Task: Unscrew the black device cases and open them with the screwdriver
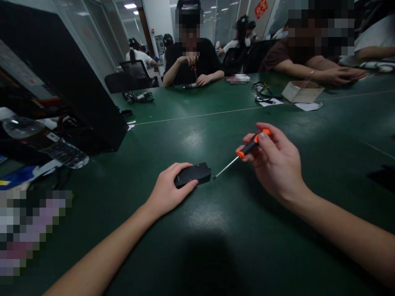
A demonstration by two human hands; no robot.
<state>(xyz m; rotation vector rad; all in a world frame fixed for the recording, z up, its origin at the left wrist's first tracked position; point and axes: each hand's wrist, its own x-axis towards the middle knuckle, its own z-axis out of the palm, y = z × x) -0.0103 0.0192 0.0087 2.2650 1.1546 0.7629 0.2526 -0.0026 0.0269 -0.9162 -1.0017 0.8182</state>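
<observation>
Right now the left hand clamps one small black box flat on the green table; the right hand grips one orange-handled screwdriver, tip beside the box. One black case, two plastic bottles stand left, clear.
</observation>
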